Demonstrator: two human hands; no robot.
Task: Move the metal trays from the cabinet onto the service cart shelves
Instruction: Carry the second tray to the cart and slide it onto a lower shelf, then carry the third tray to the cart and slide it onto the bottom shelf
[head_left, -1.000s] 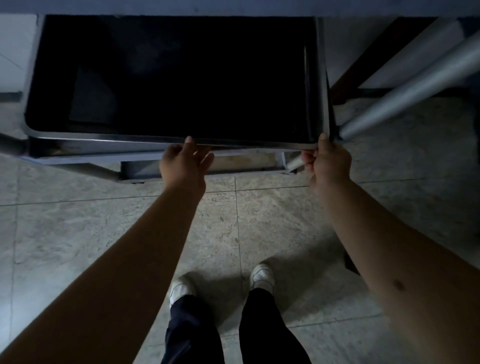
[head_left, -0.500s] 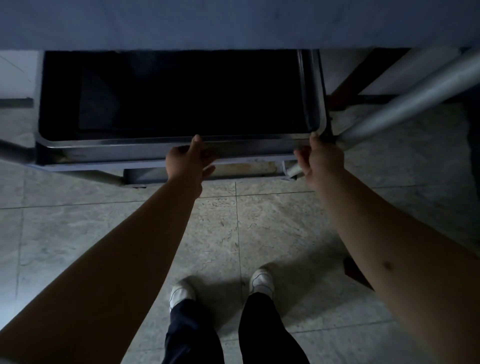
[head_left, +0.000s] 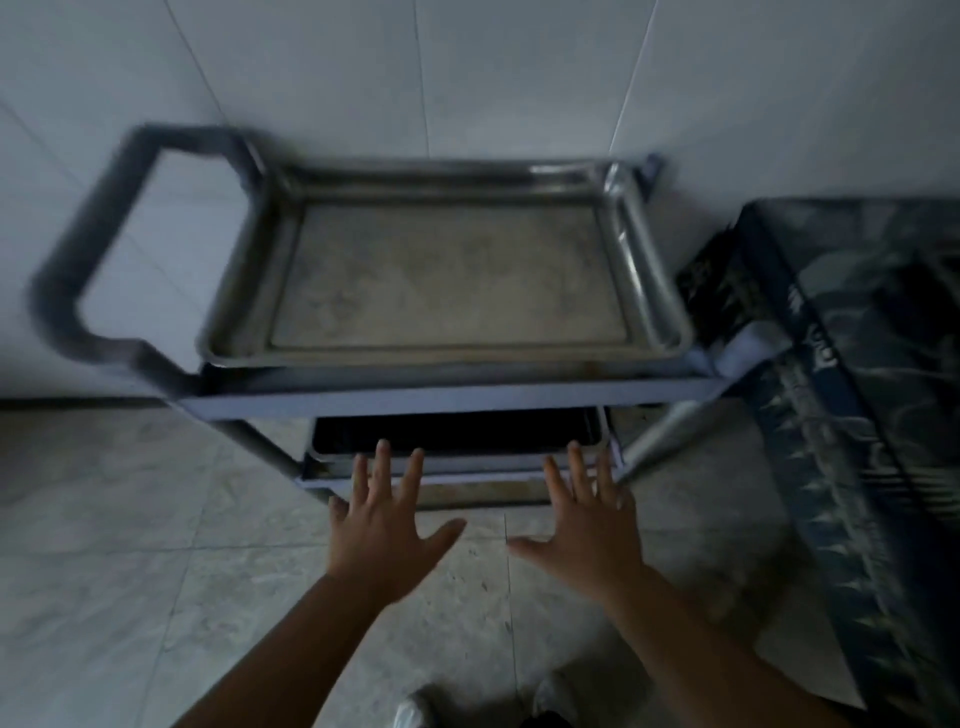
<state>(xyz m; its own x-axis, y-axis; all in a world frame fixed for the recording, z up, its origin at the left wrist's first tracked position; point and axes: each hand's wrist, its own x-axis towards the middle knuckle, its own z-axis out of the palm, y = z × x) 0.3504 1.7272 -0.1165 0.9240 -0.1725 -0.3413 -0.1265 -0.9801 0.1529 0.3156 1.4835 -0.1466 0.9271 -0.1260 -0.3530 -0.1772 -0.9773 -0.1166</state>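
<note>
Head view, item one: service cart (head_left: 452, 400), standing against a white tiled wall, its handle (head_left: 88, 249) at the left. Top shelf carried one metal tray (head_left: 447, 270), seated square inside the rails. Lower shelf carried a second tray (head_left: 457, 431), dark inside, its near rim just past my fingertips.

Item two: my left hand (head_left: 387, 525) and right hand (head_left: 584, 530). Both grips were released, fingers spread, palms down, holding nothing, hanging just near of the lower shelf edge.

Item three: a dark patterned box or cabinet (head_left: 852, 374) at the right; blurred, contents not legible.

Step in hand, as I judged it: the lower tray's placement was finished and the hands were clear. The next move called for turning to the cabinet for another tray, if any was left; I could not tell.

Change against the earlier frames: both hands had gripped the lower tray's near rim, pushing it in; now they were off it, and my view had risen to take in the top shelf.
</note>
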